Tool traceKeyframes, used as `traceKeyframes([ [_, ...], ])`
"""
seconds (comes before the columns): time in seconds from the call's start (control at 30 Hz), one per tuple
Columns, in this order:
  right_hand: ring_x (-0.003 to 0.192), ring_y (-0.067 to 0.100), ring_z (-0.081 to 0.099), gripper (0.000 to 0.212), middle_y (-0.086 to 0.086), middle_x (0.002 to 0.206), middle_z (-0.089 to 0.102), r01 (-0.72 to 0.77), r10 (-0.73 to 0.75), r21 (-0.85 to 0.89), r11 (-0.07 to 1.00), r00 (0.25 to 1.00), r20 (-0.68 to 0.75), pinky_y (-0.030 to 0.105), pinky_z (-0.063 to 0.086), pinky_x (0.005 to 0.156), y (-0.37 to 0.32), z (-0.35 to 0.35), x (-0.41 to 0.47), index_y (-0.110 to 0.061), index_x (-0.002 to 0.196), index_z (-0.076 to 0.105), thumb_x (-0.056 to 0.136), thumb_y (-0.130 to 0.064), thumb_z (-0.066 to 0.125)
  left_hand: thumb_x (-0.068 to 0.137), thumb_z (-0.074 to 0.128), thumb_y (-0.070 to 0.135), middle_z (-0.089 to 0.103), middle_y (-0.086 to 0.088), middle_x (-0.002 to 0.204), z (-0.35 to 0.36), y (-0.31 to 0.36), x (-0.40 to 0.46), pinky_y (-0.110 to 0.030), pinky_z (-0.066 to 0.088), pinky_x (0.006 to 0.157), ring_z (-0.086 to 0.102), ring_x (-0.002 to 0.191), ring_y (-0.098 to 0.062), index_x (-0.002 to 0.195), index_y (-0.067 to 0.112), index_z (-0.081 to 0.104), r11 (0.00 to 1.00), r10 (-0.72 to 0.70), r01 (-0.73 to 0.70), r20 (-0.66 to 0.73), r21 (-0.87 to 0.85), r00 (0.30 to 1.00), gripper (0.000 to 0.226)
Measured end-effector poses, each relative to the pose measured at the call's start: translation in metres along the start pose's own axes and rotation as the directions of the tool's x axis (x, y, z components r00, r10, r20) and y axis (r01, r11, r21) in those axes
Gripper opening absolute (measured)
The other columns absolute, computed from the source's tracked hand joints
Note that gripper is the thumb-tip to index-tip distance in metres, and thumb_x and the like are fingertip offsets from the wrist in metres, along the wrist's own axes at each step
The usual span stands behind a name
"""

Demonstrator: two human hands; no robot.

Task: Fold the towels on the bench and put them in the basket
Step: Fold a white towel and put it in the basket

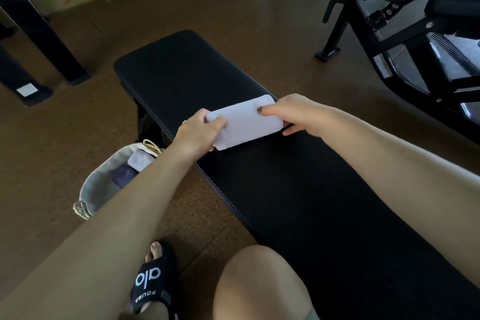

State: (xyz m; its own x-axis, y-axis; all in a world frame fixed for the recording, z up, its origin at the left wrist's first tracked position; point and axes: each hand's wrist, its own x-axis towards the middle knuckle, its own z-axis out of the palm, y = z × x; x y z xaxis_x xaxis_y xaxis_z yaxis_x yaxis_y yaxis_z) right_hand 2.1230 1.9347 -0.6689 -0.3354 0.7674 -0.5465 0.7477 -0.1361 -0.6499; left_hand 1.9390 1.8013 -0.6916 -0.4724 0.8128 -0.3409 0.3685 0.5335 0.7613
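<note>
Between your two hands lies a white towel (244, 122), folded into a compact oblong and resting across the black padded bench (298, 202). Your left hand (198, 135) grips the towel's near-left end, thumb curled over the top and fingers wrapped underneath. Your right hand (293, 113) holds the opposite end, its thumb pressed onto the top face and the fingers tucked beneath the far-right edge, one fingertip showing below. So both hands are clamped on the same towel, one at each end, with the cloth stretched flat between them.

Below your left forearm, on the brown floor (65, 138) just beside the bench's left edge, stands a pale fabric basket (91, 184) with rope handles. Folded cloths already sit inside it: a white one (140, 158) near the bench and a darker purple-grey one (123, 176) beside it; your forearm hides part of the basket's opening.

Near your left elbow, your foot wears a black slide sandal (152, 283) with white lettering, planted on the floor. Your bare knee (259, 280) shows beside it, against the bench. Beyond your right hand, well apart from the towel, stands a black gym machine (389, 23) with padded rests.
</note>
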Motion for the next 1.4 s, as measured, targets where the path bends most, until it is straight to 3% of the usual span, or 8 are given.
traceKeyframes([
  [0.27, 0.108, 0.028, 0.066, 0.065, 0.01, 0.131, 0.055, -0.083, 0.063, 0.266, 0.96, 0.995, 0.08, 0.037, 0.065, 0.07, 0.006, 0.024, -0.026, -0.005, 0.142, 0.05, 0.085, -0.017, 0.078, 0.093, 0.056, 0.043, 0.059, -0.006, 0.11, -0.013, -0.009, -0.033, -0.035, 0.057, 0.069, 0.062, 0.089, -0.021, 0.107, 0.022, 0.062, 0.988, -0.15, 0.154, 0.087, -0.033, 0.985, 0.025],
  [0.47, 0.109, 0.026, 0.067, 0.064, 0.012, 0.127, 0.062, -0.068, 0.008, 0.418, 0.906, 0.99, 0.144, 0.034, 0.063, 0.071, 0.012, 0.047, -0.06, -0.003, 0.138, 0.054, 0.08, -0.01, 0.079, 0.099, 0.058, 0.036, 0.058, -0.012, 0.119, -0.023, -0.037, -0.091, -0.048, 0.054, 0.101, 0.066, 0.104, -0.029, 0.132, 0.024, 0.049, 0.774, -0.298, 0.45, 0.371, -0.445, 0.88, 0.036],
  [0.63, 0.108, 0.027, 0.069, 0.054, 0.011, 0.124, 0.067, -0.086, -0.043, 0.474, 0.876, 0.966, 0.254, 0.041, 0.063, 0.086, 0.008, 0.079, -0.089, -0.009, 0.13, 0.061, 0.08, -0.008, 0.08, 0.09, 0.069, 0.03, 0.063, -0.012, 0.124, -0.051, -0.06, -0.118, -0.042, 0.056, 0.095, 0.063, 0.113, -0.029, 0.128, 0.019, 0.059, 0.715, -0.313, 0.363, 0.19, -0.597, 0.931, 0.041],
  [0.8, 0.105, 0.03, 0.072, 0.051, 0.014, 0.122, 0.068, 0.01, -0.142, 0.335, 0.942, 0.918, 0.371, 0.045, 0.063, 0.087, -0.024, 0.124, -0.105, -0.014, 0.128, 0.061, 0.08, -0.008, 0.079, 0.086, 0.072, 0.03, 0.06, -0.006, 0.11, -0.111, -0.069, -0.121, -0.042, 0.053, 0.087, 0.057, 0.097, -0.025, 0.098, 0.023, 0.066, 0.858, -0.28, 0.219, -0.065, -0.464, 0.958, 0.015],
  [0.97, 0.105, 0.028, 0.072, 0.046, 0.013, 0.122, 0.066, 0.052, -0.159, 0.217, 0.975, 0.845, 0.511, 0.042, 0.058, 0.094, -0.072, 0.183, -0.112, -0.012, 0.134, 0.056, 0.09, -0.013, 0.072, 0.069, 0.08, 0.042, 0.062, -0.005, 0.116, -0.171, -0.096, -0.098, -0.034, 0.053, 0.072, 0.059, 0.1, -0.022, 0.106, 0.021, 0.07, 0.928, -0.247, 0.152, -0.258, -0.339, 0.934, 0.044],
  [1.1, 0.108, 0.03, 0.07, 0.036, 0.014, 0.123, 0.062, 0.043, -0.109, 0.128, 0.991, 0.813, 0.572, 0.039, 0.057, 0.097, -0.102, 0.242, -0.093, -0.016, 0.129, 0.051, 0.096, -0.015, 0.065, 0.076, 0.079, 0.042, 0.059, 0.002, 0.115, -0.2, -0.14, -0.072, -0.038, 0.05, 0.086, 0.055, 0.106, -0.021, 0.108, 0.021, 0.066, 0.957, -0.244, 0.172, -0.33, -0.234, 0.912, 0.04],
  [1.27, 0.102, 0.023, 0.069, 0.041, 0.008, 0.114, 0.064, 0.068, -0.041, -0.032, 0.997, 0.851, 0.524, 0.03, 0.054, 0.078, -0.12, 0.321, -0.04, -0.014, 0.133, 0.051, 0.096, -0.021, 0.067, 0.087, 0.074, 0.039, 0.056, -0.001, 0.12, -0.22, -0.214, -0.02, -0.034, 0.043, 0.084, 0.053, 0.108, -0.022, 0.117, 0.018, 0.06, 0.966, -0.257, 0.243, -0.287, -0.083, 0.923, 0.039],
  [1.4, 0.108, 0.024, 0.061, 0.047, 0.009, 0.118, 0.062, 0.068, 0.029, -0.202, 0.977, 0.897, 0.441, 0.036, 0.052, 0.095, -0.111, 0.393, 0.026, -0.012, 0.13, 0.055, 0.091, -0.033, 0.071, 0.093, 0.07, 0.032, 0.059, -0.005, 0.116, -0.218, -0.277, 0.039, -0.034, 0.046, 0.082, 0.057, 0.104, -0.026, 0.128, 0.015, 0.061, 0.955, -0.276, 0.291, -0.196, 0.054, 0.941, 0.04],
])
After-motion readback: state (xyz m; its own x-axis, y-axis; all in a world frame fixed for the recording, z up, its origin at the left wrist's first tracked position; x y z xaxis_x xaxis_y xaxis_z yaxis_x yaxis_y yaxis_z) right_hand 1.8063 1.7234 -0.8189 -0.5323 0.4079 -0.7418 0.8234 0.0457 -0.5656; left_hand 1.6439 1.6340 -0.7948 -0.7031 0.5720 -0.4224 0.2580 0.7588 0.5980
